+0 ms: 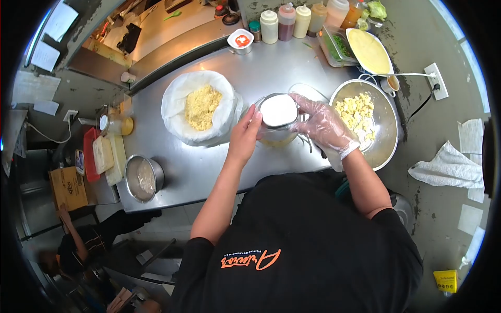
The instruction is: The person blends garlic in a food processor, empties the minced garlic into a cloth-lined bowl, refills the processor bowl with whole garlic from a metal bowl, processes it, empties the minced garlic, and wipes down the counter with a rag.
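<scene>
Both of my hands are around a small food chopper (279, 110) with a white top and a clear bowl, above the steel counter's front part. My bare left hand (245, 133) grips its left side. On the right side, my right hand (327, 125), in a clear plastic glove, holds it with the fingers bent around the rim. What lies in the chopper's bowl is mostly hidden by the top. Right of it, a large steel bowl (389, 130) holds pale yellow chunks (357, 115). To the left stands a container lined with a white bag (175, 107), with yellow crumbly food (202, 107) inside.
A smaller steel bowl (143, 178) stands near the counter's left front edge. Squeeze bottles (269, 27) line the back. A white cord (409, 74) runs to the wall outlet (436, 81). Another person (78, 245) is at the lower left.
</scene>
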